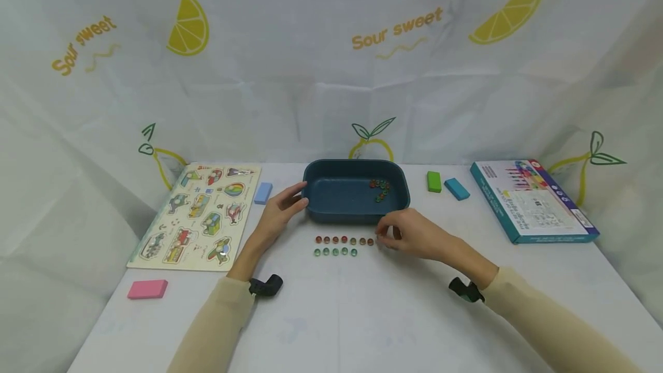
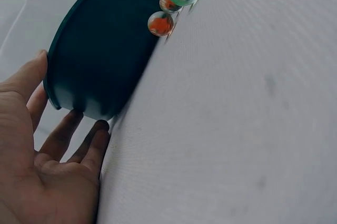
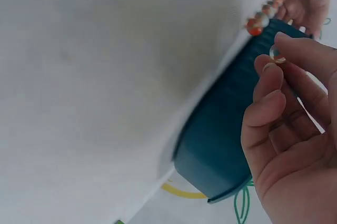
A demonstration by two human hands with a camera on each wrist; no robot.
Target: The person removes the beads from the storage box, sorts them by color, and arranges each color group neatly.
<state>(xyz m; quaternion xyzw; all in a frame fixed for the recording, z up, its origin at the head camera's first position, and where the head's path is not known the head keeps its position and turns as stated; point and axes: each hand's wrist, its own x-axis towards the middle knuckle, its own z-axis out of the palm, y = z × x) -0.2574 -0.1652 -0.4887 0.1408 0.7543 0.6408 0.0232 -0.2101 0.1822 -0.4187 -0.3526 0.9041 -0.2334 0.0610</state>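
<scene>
A dark teal tray (image 1: 331, 216) stands at the back of the table, with several orange and green marbles (image 1: 382, 184) inside toward its right. My left hand (image 1: 274, 214) touches the tray's left end, its fingers and thumb loosely extended against the wall and rim. In front of the tray lie two rows of marbles: reddish-orange ones (image 1: 335, 240) behind, green ones (image 1: 335, 252) nearer me. At the right end of the orange row, my right hand (image 1: 414, 235) pinches a clear marble (image 3: 275, 54) between thumb and index finger.
A picture puzzle board (image 1: 199, 217) lies at the left, a boxed set (image 1: 538, 200) at the right. Small blocks lie about: pink (image 1: 147, 289), light blue (image 1: 263, 193), green (image 1: 434, 182) and blue (image 1: 457, 189). A white patterned cloth (image 1: 290, 102) hangs behind.
</scene>
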